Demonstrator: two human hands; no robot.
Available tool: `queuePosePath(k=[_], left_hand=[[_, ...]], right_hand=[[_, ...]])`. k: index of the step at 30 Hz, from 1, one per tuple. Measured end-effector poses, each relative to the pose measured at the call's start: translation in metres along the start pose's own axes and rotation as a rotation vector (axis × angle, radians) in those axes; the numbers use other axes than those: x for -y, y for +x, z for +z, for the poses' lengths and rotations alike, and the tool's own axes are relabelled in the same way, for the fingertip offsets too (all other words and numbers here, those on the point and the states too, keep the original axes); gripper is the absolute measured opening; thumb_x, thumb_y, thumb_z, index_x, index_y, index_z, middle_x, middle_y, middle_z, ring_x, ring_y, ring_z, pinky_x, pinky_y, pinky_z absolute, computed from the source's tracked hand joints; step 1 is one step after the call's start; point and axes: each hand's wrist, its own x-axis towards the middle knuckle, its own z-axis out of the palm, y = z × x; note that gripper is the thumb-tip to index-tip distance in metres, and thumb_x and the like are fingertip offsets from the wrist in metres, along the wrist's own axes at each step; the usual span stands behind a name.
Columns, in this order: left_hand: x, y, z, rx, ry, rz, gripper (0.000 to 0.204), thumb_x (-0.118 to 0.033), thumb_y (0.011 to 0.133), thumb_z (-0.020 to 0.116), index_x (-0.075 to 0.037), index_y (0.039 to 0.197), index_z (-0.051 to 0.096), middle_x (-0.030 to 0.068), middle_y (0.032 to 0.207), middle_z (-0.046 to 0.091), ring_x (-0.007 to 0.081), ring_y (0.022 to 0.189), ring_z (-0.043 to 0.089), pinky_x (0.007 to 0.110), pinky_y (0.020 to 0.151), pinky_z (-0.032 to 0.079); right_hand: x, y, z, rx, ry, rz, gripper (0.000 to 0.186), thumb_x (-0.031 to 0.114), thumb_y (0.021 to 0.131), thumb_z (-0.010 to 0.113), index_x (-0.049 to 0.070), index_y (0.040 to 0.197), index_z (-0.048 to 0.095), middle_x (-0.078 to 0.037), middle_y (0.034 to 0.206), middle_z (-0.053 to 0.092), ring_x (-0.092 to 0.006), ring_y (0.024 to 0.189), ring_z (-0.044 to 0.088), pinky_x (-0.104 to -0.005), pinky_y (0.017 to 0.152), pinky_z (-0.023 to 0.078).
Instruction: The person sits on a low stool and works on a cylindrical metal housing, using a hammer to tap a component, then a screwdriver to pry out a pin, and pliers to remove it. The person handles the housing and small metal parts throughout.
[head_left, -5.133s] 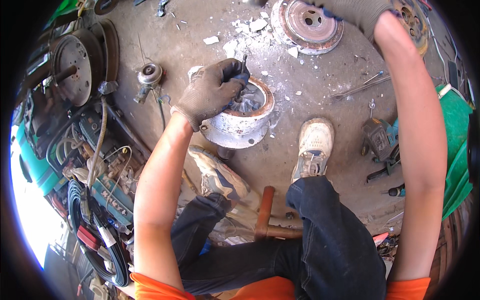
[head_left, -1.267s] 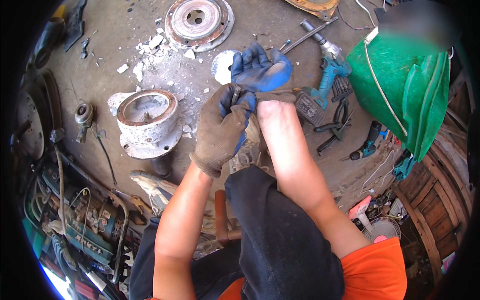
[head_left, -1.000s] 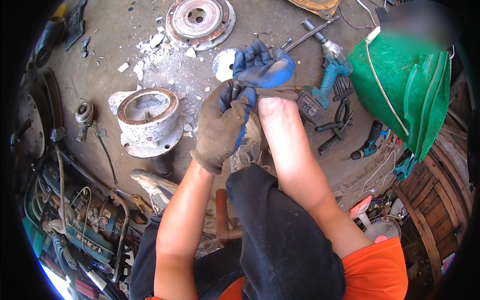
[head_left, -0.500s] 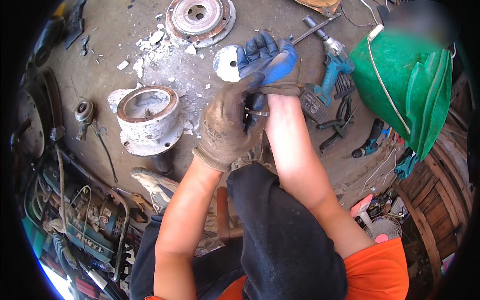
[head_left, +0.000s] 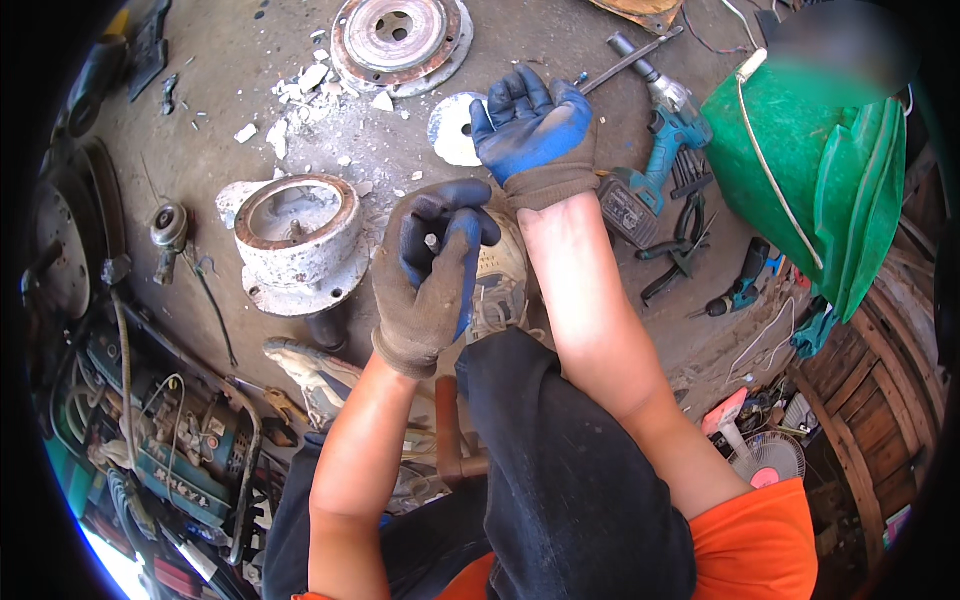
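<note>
My left hand [head_left: 425, 270], in a brown glove with dark and blue palm coating, is closed around a short metal rod [head_left: 432, 242]. Only the rod's bright tip shows between the fingers, so its exact kind is hidden. To the right, my right hand [head_left: 532, 122] is turned palm up in a blue-coated glove, fingers slightly curled and nothing in it. A white disc with a centre hole [head_left: 456, 132] lies just beside its fingers. Left of my left hand stands a white-crusted round metal housing [head_left: 300, 255] with a rusty rim. A round flanged cover [head_left: 385, 45] lies farther off.
White flakes [head_left: 300, 95] litter the concrete. At right lie a teal cordless power tool [head_left: 665, 150], pliers [head_left: 680, 255] and a small drill [head_left: 740, 280], near a green bucket [head_left: 800, 170]. An engine-like machine [head_left: 180, 450] sits at lower left. My shoe [head_left: 500, 275] is behind the left hand.
My left hand has moved left and away from the right wrist, turning so the rod's tip points up. My right hand stays nearly in place, palm up.
</note>
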Motion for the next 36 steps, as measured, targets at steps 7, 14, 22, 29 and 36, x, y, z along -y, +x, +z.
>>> queuePosePath(k=[7,14,22,29,36], left_hand=[[-0.007,0.013,0.007,0.509,-0.900,-0.078,0.049,-0.045,0.111,0.030,-0.019,0.074,0.046,0.0001,0.060,0.045,0.0147,0.048,0.045,0.036,0.068,0.044],[-0.008,0.049,0.032,0.579,-1.252,-0.173,0.047,-0.042,0.110,0.030,-0.022,0.069,0.042,-0.0034,0.056,0.040,0.0110,0.045,0.041,0.030,0.069,0.038],[0.027,0.027,-0.031,0.238,-1.344,-0.154,0.044,-0.037,0.109,0.042,-0.020,0.069,0.043,-0.0043,0.057,0.036,0.0088,0.040,0.032,0.031,0.074,0.039],[-0.018,0.027,-0.008,0.067,-0.194,-0.002,0.034,-0.033,0.107,0.051,-0.004,0.112,0.067,0.0029,0.072,0.055,0.0125,0.060,0.052,0.032,0.070,0.049],[0.032,0.009,0.009,0.032,0.353,0.290,0.042,-0.003,0.082,0.067,-0.009,0.123,0.074,0.0162,0.116,0.063,0.0289,0.111,0.066,0.039,0.090,0.056]], right_hand=[[-0.001,0.007,-0.003,0.035,0.030,0.037,0.038,0.048,0.103,0.044,0.014,0.100,0.061,0.001,0.087,0.059,-0.0168,0.079,0.054,-0.0374,0.082,0.047],[-0.007,-0.023,0.011,0.051,-0.171,-0.019,0.036,0.046,0.102,0.046,0.013,0.098,0.061,0.001,0.087,0.059,-0.0164,0.078,0.055,-0.0367,0.080,0.047],[0.004,0.002,0.005,0.001,0.097,0.022,0.035,0.045,0.103,0.046,0.013,0.101,0.061,0.000,0.090,0.060,-0.0160,0.080,0.056,-0.0412,0.089,0.043],[0.003,0.002,0.002,0.018,0.046,-0.037,0.039,0.045,0.103,0.043,0.011,0.105,0.063,-0.001,0.093,0.062,-0.0183,0.081,0.057,-0.0441,0.090,0.046],[0.008,0.007,0.003,-0.019,-0.020,-0.036,0.038,0.041,0.102,0.042,0.009,0.105,0.064,-0.002,0.091,0.062,-0.0201,0.081,0.057,-0.0453,0.089,0.047]])
